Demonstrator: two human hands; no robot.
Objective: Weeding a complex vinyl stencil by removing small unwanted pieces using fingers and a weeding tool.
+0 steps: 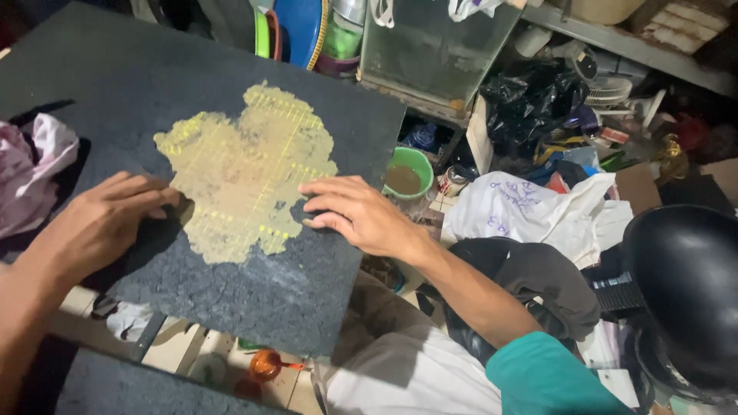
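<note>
A dark grey flat board (138, 84) lies in front of me, with a worn yellow patch (246, 173) showing grid lines in its middle. My left hand (100, 223) rests flat on the board at the patch's left edge, fingers together and pointing right. My right hand (354, 211) lies palm down on the board at the patch's right edge, fingers spread and pointing left. Neither hand holds anything.
A pink cloth (31, 169) lies on the board's left side. A green cup (409, 173) of brown liquid stands past the board's right edge. A white bag (538, 211), black bags (530, 96), a glass tank (434, 46) and a black rounded object (684, 292) crowd the right.
</note>
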